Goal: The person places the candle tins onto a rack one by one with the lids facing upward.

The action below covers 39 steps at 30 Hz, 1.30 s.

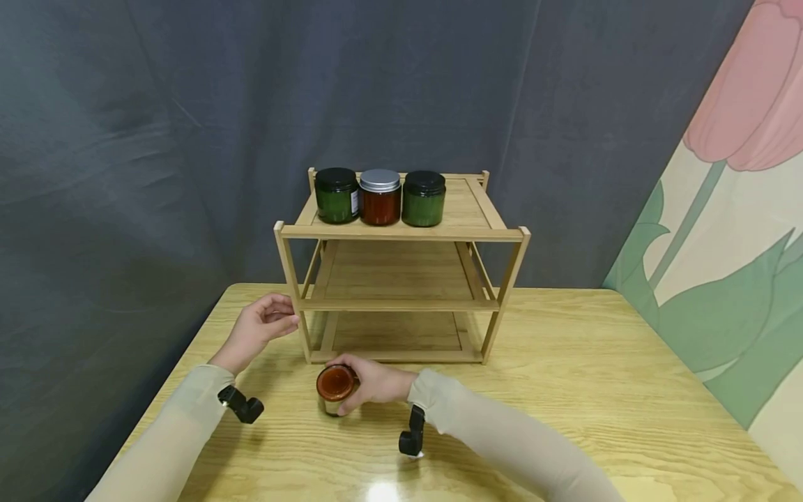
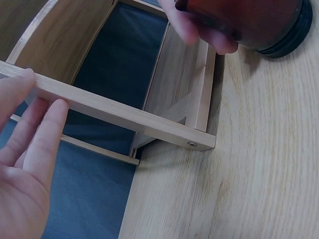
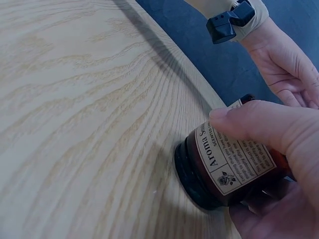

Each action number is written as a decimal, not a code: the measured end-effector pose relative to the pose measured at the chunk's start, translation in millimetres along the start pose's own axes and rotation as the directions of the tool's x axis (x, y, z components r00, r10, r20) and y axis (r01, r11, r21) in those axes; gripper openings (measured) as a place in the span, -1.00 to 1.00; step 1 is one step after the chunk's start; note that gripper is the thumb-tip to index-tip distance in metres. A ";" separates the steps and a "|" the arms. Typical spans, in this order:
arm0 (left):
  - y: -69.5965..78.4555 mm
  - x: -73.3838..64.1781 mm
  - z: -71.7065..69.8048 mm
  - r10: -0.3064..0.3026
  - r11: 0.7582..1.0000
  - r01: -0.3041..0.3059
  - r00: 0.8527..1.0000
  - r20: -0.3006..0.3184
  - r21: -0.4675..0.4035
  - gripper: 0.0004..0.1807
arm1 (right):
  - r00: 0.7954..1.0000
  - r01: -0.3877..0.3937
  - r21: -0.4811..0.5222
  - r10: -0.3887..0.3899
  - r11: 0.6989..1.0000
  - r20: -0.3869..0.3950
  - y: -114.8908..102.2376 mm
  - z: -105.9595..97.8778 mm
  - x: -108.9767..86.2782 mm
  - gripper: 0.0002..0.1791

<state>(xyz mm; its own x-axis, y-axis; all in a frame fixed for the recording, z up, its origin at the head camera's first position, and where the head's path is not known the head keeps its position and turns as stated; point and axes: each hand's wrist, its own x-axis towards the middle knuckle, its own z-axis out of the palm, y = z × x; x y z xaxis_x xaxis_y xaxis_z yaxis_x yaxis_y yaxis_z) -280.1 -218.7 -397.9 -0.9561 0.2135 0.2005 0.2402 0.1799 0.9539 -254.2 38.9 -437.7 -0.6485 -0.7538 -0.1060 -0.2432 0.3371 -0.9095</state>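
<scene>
An amber candle jar (image 1: 335, 385) stands upside down in front of the rack, its black lid (image 3: 195, 179) toward the tabletop. My right hand (image 1: 375, 381) grips it from the right, with the thumb over the cream label (image 3: 233, 158) that reads "Aroma". My left hand (image 1: 260, 328) is at the left front post (image 2: 119, 112) of the wooden rack (image 1: 401, 305). The left wrist view shows its thumb on one side of that post and its fingers on the other.
Three lidded jars stand in a row on the top shelf: a green jar (image 1: 337, 199), an amber jar (image 1: 380, 202) with a silver lid, and another green jar (image 1: 424, 202). The wooden table (image 1: 564, 390) meets a dark curtain (image 1: 401, 84) behind.
</scene>
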 end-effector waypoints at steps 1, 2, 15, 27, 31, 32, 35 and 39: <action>0.0 -0.1 -0.1 0.000 1.000 0.000 1.000 -0.001 0.001 -0.54 | 1.000 0.002 -0.002 -0.002 1.000 0.001 -0.2 0.0 0.1 -0.21; -0.1 -0.1 -0.2 0.000 1.000 0.000 1.000 -0.002 0.002 -0.54 | 1.000 0.002 -0.003 -0.002 1.000 0.000 -0.3 0.1 0.4 -0.22; -1.4 -0.1 0.1 0.002 1.000 -0.002 1.000 0.004 0.002 -0.54 | 1.000 -0.015 0.004 0.015 1.000 -0.012 -3.3 1.3 1.3 -0.29; -1.4 0.5 0.1 0.012 1.000 -0.012 1.000 0.006 -0.005 -0.54 | 1.000 -0.008 0.021 0.008 1.000 -0.019 -1.0 0.8 2.1 -0.32; -1.6 0.9 -0.1 0.014 1.000 -0.014 1.000 0.004 0.001 -0.54 | 1.000 0.002 0.017 -0.002 1.000 -0.025 0.9 0.7 2.5 -0.31; -1.6 0.8 -0.3 0.014 1.000 -0.014 1.000 0.003 0.002 -0.54 | 1.000 0.003 0.013 -0.003 1.000 -0.026 1.4 0.6 2.8 -0.31; -2.2 1.0 -0.4 0.018 1.000 -0.018 1.000 0.003 -0.002 -0.55 | 1.000 -0.004 0.013 0.004 1.000 -0.029 1.6 0.7 2.8 -0.30; -2.5 1.1 -0.1 0.020 1.000 -0.020 1.000 0.004 -0.018 -0.56 | 0.999 -0.011 0.021 0.012 1.000 -0.035 1.6 0.7 2.9 -0.30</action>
<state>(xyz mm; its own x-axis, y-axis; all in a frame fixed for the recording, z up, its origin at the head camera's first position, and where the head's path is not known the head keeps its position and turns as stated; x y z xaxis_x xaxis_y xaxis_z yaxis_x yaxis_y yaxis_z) -281.8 -219.1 -400.1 -0.9505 0.2207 0.2186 0.2562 0.1587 0.9535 -256.0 36.8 -439.8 -0.6765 -0.7293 -0.1025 -0.2206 0.3334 -0.9166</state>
